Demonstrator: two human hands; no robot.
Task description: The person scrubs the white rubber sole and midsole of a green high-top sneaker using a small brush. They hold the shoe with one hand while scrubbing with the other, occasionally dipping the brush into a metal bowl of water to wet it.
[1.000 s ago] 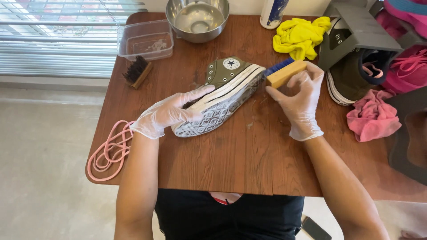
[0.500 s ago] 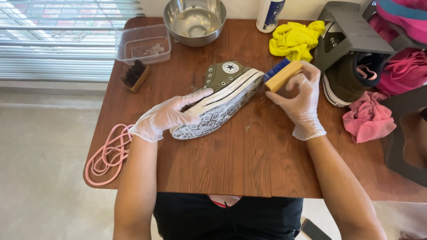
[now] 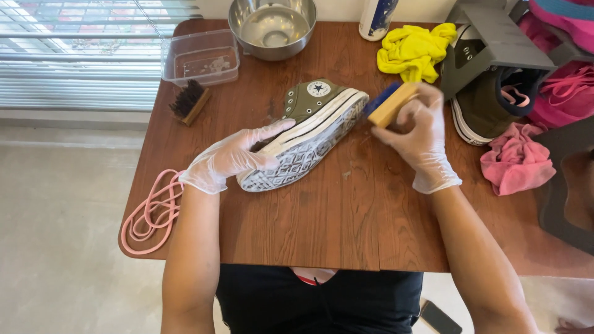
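Head view: gloved hands on sneaker [image 3: 309,133], mid-worktop [image 3: 346,229].
Left hand [image 3: 232,158] clasping the sole's heel end; right hand [image 3: 417,133] gripping a brush [image 3: 390,102] against the toe. Sneaker tipped on its side, sole showing.

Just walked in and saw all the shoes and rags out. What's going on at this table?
A person in thin clear gloves is working on an olive green high-top sneaker lying on its side on a wooden table. The left hand steadies it near the heel, sole facing the person. The right hand holds a wooden brush with blue bristles at the toe end. A steel bowl, yellow cloth, pink laces and a second sneaker lie around.
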